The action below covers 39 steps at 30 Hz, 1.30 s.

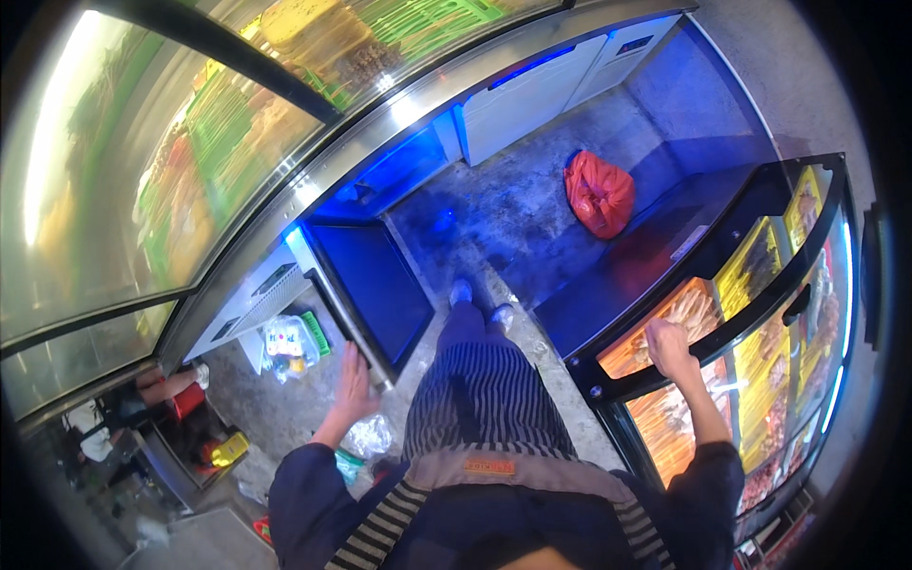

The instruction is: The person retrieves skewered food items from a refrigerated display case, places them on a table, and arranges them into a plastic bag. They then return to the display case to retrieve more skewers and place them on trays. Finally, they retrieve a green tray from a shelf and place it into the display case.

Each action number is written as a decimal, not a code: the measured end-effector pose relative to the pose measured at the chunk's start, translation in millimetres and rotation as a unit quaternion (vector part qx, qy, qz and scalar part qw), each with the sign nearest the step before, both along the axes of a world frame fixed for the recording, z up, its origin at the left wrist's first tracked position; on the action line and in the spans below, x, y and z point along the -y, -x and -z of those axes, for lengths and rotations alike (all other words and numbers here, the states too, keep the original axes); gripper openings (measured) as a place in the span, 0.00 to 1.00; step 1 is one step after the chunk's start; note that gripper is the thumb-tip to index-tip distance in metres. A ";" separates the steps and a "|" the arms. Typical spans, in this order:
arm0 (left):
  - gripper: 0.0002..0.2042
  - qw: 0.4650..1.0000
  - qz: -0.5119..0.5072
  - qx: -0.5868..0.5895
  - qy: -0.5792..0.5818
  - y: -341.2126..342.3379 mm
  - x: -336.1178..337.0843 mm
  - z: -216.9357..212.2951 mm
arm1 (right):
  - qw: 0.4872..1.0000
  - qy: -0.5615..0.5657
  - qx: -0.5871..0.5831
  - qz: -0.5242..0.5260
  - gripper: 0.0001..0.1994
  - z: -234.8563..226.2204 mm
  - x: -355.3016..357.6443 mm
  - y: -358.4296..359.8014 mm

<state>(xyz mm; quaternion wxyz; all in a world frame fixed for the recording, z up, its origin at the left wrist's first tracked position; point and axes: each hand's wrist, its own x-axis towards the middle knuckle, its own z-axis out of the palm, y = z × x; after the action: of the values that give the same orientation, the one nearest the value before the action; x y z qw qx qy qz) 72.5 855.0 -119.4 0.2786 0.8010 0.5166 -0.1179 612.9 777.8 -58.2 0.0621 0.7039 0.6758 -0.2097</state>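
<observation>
My left hand rests flat with fingers spread on the edge of an open cabinet door under the left counter, lit blue inside. My right hand is curled over the black frame of a glass display case on my right, which holds orange and yellow packaged food. I stand between them in a striped apron, my feet on the grey floor.
A red plastic bag lies on the floor ahead. A clear bag of small items sits low on the left, with a crumpled clear bag nearer me. A curved glass case rises at left. White cabinets stand ahead.
</observation>
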 end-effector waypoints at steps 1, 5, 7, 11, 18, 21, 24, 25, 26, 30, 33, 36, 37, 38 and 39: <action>0.42 1.000 -0.020 -0.007 0.002 12.9 6.6 -1.9 | 0.999 -0.001 -0.019 -0.039 0.03 10.6 -9.0 5.3; 0.42 0.989 -0.055 -0.139 -0.005 49.0 9.0 -6.6 | 0.978 -0.010 -0.063 -0.198 0.04 60.7 -69.4 47.6; 0.41 0.990 -0.074 -0.109 -0.052 47.6 3.2 -3.0 | 0.965 -0.047 -0.088 -0.243 0.05 95.2 -103.1 77.2; 0.39 0.993 -0.052 -0.062 -0.085 5.7 -22.5 21.0 | 0.970 -0.110 -0.122 -0.177 0.04 189.6 -152.3 145.9; 0.32 0.945 -0.307 0.094 0.059 -69.5 -160.8 228.2 | 0.930 0.000 -0.347 0.121 0.09 322.6 -138.1 249.6; 0.35 0.731 -0.612 0.255 0.161 -81.2 -269.1 321.8 | 0.908 0.027 -0.377 0.181 0.09 359.7 -94.9 280.1; 0.35 0.659 -0.634 0.333 0.229 -25.4 -347.6 413.8 | 0.888 0.087 -0.407 0.194 0.09 399.5 -47.0 300.4; 0.31 0.641 -0.643 0.351 0.227 -40.8 -359.1 419.8 | 0.888 0.106 -0.391 0.217 0.10 415.6 -30.7 307.8; 0.28 0.627 -0.649 0.366 0.227 -61.7 -369.5 411.6 | 0.885 0.125 -0.376 0.245 0.10 427.1 -15.5 316.8; 0.18 0.610 -0.559 0.474 0.302 -66.4 -396.0 418.4 | 0.888 0.131 -0.359 0.257 0.08 448.6 -2.8 316.2; 0.12 0.504 -0.621 0.467 0.378 -14.4 -410.7 449.2 | 0.846 0.079 -0.399 0.346 0.08 448.1 -28.0 305.9; 0.12 0.526 -0.624 0.438 0.376 -19.3 -380.8 407.3 | 0.882 0.079 -0.355 0.299 0.08 456.9 -22.5 308.8; 0.11 0.485 -0.661 0.430 0.377 -25.5 -364.6 383.0 | 0.873 0.071 -0.378 0.300 0.10 457.3 -23.5 311.4; 0.11 0.441 -0.698 0.423 0.374 -28.2 -342.3 363.3 | 0.865 0.065 -0.400 0.297 0.11 457.7 -26.0 312.1; 0.11 0.482 -0.682 0.421 0.354 -22.9 -320.8 351.4 | 0.856 0.058 -0.422 0.294 0.12 459.0 -29.2 314.1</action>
<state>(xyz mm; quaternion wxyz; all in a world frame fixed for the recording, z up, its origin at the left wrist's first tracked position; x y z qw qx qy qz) 95.4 1175.7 -470.8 0.7159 -0.0155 0.6364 0.2870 298.8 807.0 -517.2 -0.2526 0.7087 0.3857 -0.5340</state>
